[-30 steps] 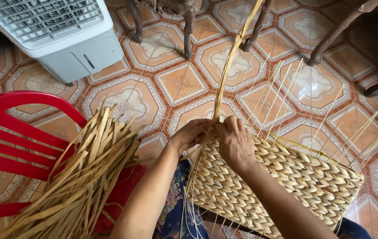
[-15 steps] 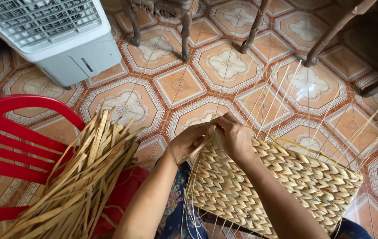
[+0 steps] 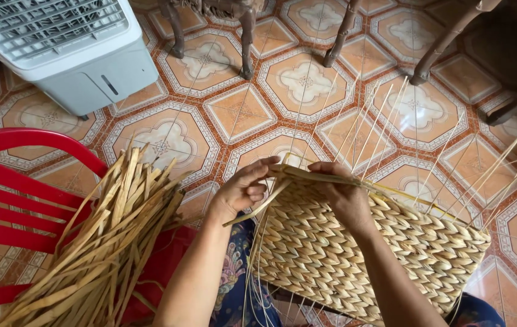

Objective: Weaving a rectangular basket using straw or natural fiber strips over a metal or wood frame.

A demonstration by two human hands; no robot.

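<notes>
Upright strand now bent flat, left hand [image 3: 243, 192] and right hand [image 3: 343, 195] grip closed on strand [image 3: 319, 177], atop woven mat [image 3: 343, 260]

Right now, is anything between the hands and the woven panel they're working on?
Nothing visible does. The left hand and right hand are already on the top edge of the woven panel, gripping a flat straw strip there. The bundle of loose strips lies off to the left on the red chair, apart from the panel.

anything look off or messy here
Nothing is damaged or spilled. The loose dried strips lie in an untidy pile across the red chair, and thin bare stakes stick out unevenly from the woven panel beyond both hands.
</notes>
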